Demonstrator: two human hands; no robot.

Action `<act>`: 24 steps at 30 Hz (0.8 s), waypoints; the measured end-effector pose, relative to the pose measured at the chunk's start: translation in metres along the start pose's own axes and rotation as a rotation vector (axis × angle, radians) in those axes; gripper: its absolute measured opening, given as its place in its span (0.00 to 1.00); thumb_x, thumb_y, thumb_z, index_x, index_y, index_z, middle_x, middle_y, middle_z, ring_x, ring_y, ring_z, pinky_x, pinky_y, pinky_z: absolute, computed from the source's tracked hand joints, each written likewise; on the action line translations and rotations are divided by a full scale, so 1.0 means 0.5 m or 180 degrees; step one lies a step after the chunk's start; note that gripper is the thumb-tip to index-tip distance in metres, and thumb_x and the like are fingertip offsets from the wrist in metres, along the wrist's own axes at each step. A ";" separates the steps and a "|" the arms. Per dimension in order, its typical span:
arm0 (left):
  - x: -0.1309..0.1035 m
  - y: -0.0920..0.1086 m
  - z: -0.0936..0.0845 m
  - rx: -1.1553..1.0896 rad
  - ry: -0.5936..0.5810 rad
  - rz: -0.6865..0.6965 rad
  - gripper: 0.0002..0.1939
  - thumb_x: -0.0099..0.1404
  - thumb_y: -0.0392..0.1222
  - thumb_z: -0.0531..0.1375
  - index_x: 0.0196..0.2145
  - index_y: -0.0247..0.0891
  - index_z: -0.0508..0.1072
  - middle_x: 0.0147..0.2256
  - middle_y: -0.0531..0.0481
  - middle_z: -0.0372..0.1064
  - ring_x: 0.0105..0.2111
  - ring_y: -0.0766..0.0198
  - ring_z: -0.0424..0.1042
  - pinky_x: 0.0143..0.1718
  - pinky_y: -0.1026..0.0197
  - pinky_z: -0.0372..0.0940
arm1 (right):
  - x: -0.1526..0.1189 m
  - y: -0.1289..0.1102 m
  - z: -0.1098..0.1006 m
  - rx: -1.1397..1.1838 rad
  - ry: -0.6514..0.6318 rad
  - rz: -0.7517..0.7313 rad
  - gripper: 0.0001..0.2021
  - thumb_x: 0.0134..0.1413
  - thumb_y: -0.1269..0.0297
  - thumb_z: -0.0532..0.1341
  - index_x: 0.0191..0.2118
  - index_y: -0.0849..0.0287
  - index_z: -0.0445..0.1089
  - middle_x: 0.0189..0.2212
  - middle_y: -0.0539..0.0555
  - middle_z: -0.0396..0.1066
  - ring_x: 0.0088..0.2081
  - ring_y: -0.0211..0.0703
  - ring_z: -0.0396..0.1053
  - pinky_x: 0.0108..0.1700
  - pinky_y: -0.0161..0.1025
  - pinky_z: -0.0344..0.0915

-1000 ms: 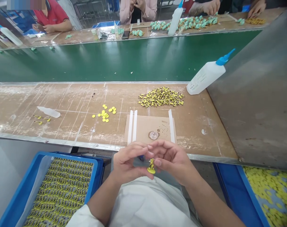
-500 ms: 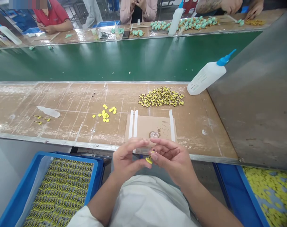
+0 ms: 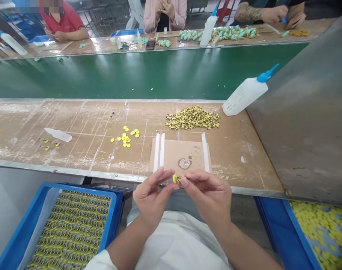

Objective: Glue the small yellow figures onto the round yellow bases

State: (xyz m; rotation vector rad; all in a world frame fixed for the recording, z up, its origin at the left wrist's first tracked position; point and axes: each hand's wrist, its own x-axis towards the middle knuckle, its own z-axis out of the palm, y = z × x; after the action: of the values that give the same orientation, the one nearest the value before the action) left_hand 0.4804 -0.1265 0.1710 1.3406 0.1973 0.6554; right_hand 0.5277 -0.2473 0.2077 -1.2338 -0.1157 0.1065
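Note:
Between my hands, at the front edge of the bench, is a small yellow piece [image 3: 175, 179] with a round yellow disc on its left end. My right hand [image 3: 208, 193] pinches its dark end between thumb and fingertips. The thumb and fingers of my left hand [image 3: 152, 195] are apart around the disc; whether they touch it is unclear. Just beyond my hands lies a cardboard sheet [image 3: 173, 152] with white tape strips and a round glue-like patch [image 3: 184, 163]. Behind it is a heap of small yellow-and-dark pieces [image 3: 193, 118]. Loose yellow discs [image 3: 125, 138] lie to the left.
A white bottle with a blue tip [image 3: 245, 96] leans at the right beside a metal panel [image 3: 306, 112]. Blue trays stand low at left [image 3: 110, 221] and right [image 3: 296, 228]. A clear, flat bottle-shaped item [image 3: 59, 134] lies left. Other people sit across the green belt [image 3: 117, 77].
Both hands have risen slightly towards the cardboard. The yellow piece has moved up and left, and its disc now stands on edge instead of lying nearly flat.

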 end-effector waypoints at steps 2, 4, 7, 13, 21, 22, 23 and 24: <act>0.001 0.000 -0.007 0.0017 -0.0023 0.0018 0.29 0.55 0.25 0.72 0.51 0.50 0.78 0.42 0.51 0.82 0.40 0.57 0.82 0.43 0.59 0.80 | 0.002 0.001 -0.001 -0.0010 -0.0012 0.0052 0.06 0.52 0.71 0.74 0.34 0.51 0.81 0.30 0.49 0.80 0.32 0.39 0.79 0.37 0.28 0.78; 0.003 0.001 -0.012 0.0070 -0.0043 0.0069 0.27 0.55 0.26 0.72 0.49 0.49 0.80 0.40 0.52 0.82 0.38 0.57 0.83 0.41 0.60 0.80 | 0.003 0.001 -0.001 0.0009 0.0002 0.0167 0.06 0.51 0.70 0.74 0.33 0.50 0.82 0.30 0.49 0.81 0.31 0.40 0.80 0.36 0.28 0.78; 0.008 0.003 -0.018 0.0161 -0.0069 0.0185 0.23 0.54 0.27 0.73 0.45 0.47 0.82 0.38 0.52 0.82 0.36 0.57 0.83 0.38 0.61 0.80 | 0.002 0.003 0.000 0.0010 0.0041 0.0381 0.05 0.47 0.67 0.76 0.31 0.52 0.82 0.29 0.52 0.81 0.29 0.42 0.80 0.33 0.30 0.78; 0.012 0.007 -0.030 0.0206 -0.0302 0.0325 0.23 0.55 0.27 0.72 0.45 0.48 0.82 0.38 0.53 0.83 0.35 0.59 0.83 0.38 0.63 0.80 | 0.003 0.011 -0.002 -0.0039 0.0003 0.0681 0.07 0.45 0.64 0.78 0.28 0.56 0.81 0.27 0.54 0.80 0.27 0.43 0.79 0.31 0.31 0.78; 0.003 0.004 -0.071 0.0306 -0.0387 0.0434 0.32 0.58 0.25 0.70 0.57 0.50 0.74 0.43 0.50 0.81 0.39 0.59 0.82 0.43 0.59 0.79 | 0.002 0.039 0.012 -0.0403 -0.0289 0.0753 0.07 0.47 0.62 0.76 0.33 0.54 0.81 0.29 0.53 0.81 0.27 0.41 0.79 0.32 0.30 0.78; -0.006 0.004 -0.080 0.0194 -0.0355 0.0342 0.32 0.58 0.26 0.70 0.57 0.49 0.74 0.43 0.49 0.80 0.40 0.59 0.82 0.43 0.57 0.79 | -0.006 0.048 0.017 -0.0540 -0.0362 0.0784 0.09 0.47 0.61 0.77 0.35 0.54 0.81 0.30 0.54 0.81 0.28 0.42 0.79 0.33 0.30 0.79; -0.017 0.003 -0.093 0.0056 -0.0295 0.0213 0.31 0.58 0.28 0.70 0.58 0.48 0.74 0.43 0.48 0.80 0.40 0.58 0.82 0.43 0.56 0.80 | -0.016 0.058 0.020 -0.0697 -0.0442 0.0800 0.11 0.46 0.61 0.77 0.37 0.55 0.81 0.32 0.55 0.81 0.29 0.43 0.79 0.34 0.31 0.79; -0.031 0.001 -0.109 -0.0070 -0.0200 0.0048 0.31 0.58 0.30 0.71 0.57 0.47 0.74 0.42 0.47 0.80 0.39 0.57 0.82 0.43 0.55 0.80 | -0.027 0.070 0.018 -0.0885 -0.0515 0.0796 0.14 0.46 0.60 0.77 0.40 0.56 0.81 0.35 0.56 0.81 0.32 0.44 0.80 0.36 0.31 0.79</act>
State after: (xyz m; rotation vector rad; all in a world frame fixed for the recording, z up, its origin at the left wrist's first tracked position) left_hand 0.4409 -0.0894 0.1546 1.3409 0.1289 0.6256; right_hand 0.5122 -0.2292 0.1772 -1.5132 -0.1190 0.4197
